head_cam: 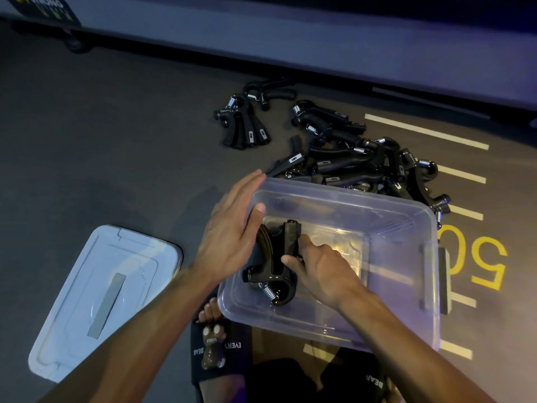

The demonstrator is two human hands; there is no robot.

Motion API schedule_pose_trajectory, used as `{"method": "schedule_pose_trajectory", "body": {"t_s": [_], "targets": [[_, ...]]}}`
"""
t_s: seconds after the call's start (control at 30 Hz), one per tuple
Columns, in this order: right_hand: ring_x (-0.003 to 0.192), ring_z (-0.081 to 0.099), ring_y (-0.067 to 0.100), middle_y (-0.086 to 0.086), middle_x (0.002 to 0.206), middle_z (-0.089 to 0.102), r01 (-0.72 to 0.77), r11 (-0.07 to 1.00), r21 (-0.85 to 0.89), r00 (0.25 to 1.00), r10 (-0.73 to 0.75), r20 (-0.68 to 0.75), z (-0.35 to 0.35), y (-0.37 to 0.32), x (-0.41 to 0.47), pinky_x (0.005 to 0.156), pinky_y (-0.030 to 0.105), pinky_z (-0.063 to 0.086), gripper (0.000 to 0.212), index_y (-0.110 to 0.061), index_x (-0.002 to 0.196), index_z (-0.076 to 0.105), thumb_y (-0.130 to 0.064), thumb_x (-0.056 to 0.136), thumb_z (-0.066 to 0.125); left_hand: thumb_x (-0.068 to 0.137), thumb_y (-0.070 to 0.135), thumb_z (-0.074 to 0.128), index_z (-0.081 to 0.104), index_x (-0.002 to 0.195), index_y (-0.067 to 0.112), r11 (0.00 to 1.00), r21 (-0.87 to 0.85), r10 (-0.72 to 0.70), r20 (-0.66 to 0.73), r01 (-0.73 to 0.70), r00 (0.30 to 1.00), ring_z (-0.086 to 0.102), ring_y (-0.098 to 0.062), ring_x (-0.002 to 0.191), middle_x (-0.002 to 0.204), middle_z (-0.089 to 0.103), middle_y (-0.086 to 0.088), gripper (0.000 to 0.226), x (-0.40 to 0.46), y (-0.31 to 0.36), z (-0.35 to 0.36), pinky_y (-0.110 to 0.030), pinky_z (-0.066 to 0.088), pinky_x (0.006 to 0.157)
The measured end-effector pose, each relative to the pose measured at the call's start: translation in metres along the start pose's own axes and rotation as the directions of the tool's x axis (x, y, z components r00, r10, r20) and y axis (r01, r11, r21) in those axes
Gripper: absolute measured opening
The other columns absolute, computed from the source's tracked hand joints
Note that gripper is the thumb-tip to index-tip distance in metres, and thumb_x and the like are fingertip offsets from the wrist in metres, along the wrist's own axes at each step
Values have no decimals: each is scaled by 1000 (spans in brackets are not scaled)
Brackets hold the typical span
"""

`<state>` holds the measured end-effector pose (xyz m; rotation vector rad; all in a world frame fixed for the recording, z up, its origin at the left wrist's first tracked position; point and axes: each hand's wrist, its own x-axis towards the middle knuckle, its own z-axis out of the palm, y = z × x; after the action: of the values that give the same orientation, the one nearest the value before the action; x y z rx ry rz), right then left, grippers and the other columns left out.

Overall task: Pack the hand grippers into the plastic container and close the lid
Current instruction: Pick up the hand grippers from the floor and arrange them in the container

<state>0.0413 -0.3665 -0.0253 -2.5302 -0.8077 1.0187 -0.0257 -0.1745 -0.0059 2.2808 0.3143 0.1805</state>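
A clear plastic container (377, 205) stands open on the dark floor in front of me. Inside it, at the left end, lies a black hand gripper (276, 257) with a steel spring. My right hand (322, 271) is inside the container with its fingers closed on that gripper's handle. My left hand (232, 231) rests over the container's left rim, thumb inside, fingers flat along the outer wall. A heap of black hand grippers (363, 164) lies on the floor just behind the container. The translucent lid (101, 298) lies flat on the floor to the left.
A smaller cluster of hand grippers (247, 123) lies further back left. Yellow floor markings (488, 263) and white stripes (427, 130) run to the right. My foot in a black slide (215, 344) sits below the container. A wheeled base (72, 42) stands at far left.
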Motion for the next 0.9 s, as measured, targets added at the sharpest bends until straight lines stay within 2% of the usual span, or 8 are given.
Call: {"method": "schedule_pose_trajectory", "body": {"t_s": [0.1, 0.23, 0.37, 0.47, 0.57, 0.63, 0.8, 0.9], "targets": [[96, 65, 38, 14, 104, 69, 21, 1000, 1, 1000, -21, 9, -3, 4, 1, 68, 35, 42, 48, -19, 120, 46, -61, 97, 42, 109, 34, 36, 41, 153, 21, 1000, 20, 11, -17, -10, 1000, 38, 1, 140, 150, 47, 10, 46, 10, -1, -7, -43, 34, 117], [99, 65, 38, 14, 109, 69, 30, 1000, 2, 999, -30, 40, -6, 4, 3, 77, 40, 52, 51, -18, 121, 47, -62, 96, 42, 109, 40, 35, 56, 138, 32, 999, -39, -21, -1, 21, 1000, 56, 0, 121, 127, 66, 18, 37, 36, -5, -18, -30, 43, 102], [99, 64, 40, 17, 107, 69, 36, 999, 33, 998, -37, 42, -7, 1, 3, 80, 42, 52, 49, -14, 119, 49, -58, 97, 46, 109, 29, 39, 69, 113, 29, 891, -338, -245, 203, 302, 948, 66, -8, 107, 113, 73, 5, 30, 82, -25, -20, -31, 48, 97], [95, 64, 39, 17, 104, 69, 52, 998, 23, 997, -53, 48, -7, 2, 3, 76, 41, 51, 48, -14, 117, 48, -58, 98, 43, 108, 20, 47, 69, 110, 29, 924, -151, -288, 325, 350, 901, 63, -13, 116, 119, 69, 6, 24, 113, -50, -16, -35, 46, 106], [92, 64, 38, 15, 100, 69, 74, 997, -14, 996, -73, 46, -11, 6, 6, 70, 38, 43, 48, -17, 110, 51, -62, 97, 39, 105, 19, 54, 70, 120, 26, 966, 159, -254, 459, 202, 851, 54, -24, 127, 130, 59, -1, 24, 133, -70, 0, -32, 37, 110], [93, 64, 37, 14, 99, 69, 61, 998, -3, 997, -61, 45, -15, 9, 9, 71, 38, 43, 49, -21, 102, 55, -65, 96, 36, 104, 24, 55, 68, 128, 28, 944, 311, -267, 517, 112, 814, 40, -28, 138, 148, 49, -5, 27, 144, -73, 13, -36, 22, 119], [91, 65, 31, 8, 94, 71, 2, 998, 66, 1000, -2, -3, -25, 17, 13, 78, 39, 51, 56, -23, 93, 63, -69, 94, 32, 106, 41, 47, 49, 147, 39, 884, 466, -359, 605, 50, 710, 20, -30, 150, 164, 29, -1, 41, 156, -70, 33, -56, 12, 123], [88, 65, 29, 6, 88, 70, -6, 994, 113, 998, 13, -60, -32, 21, 11, 80, 42, 53, 53, -25, 86, 59, -69, 94, 31, 104, 46, 48, 52, 145, 39, 889, 456, -331, 562, 50, 758, 21, -26, 147, 162, 32, 1, 42, 148, -72, 27, -52, 11, 122]]}}
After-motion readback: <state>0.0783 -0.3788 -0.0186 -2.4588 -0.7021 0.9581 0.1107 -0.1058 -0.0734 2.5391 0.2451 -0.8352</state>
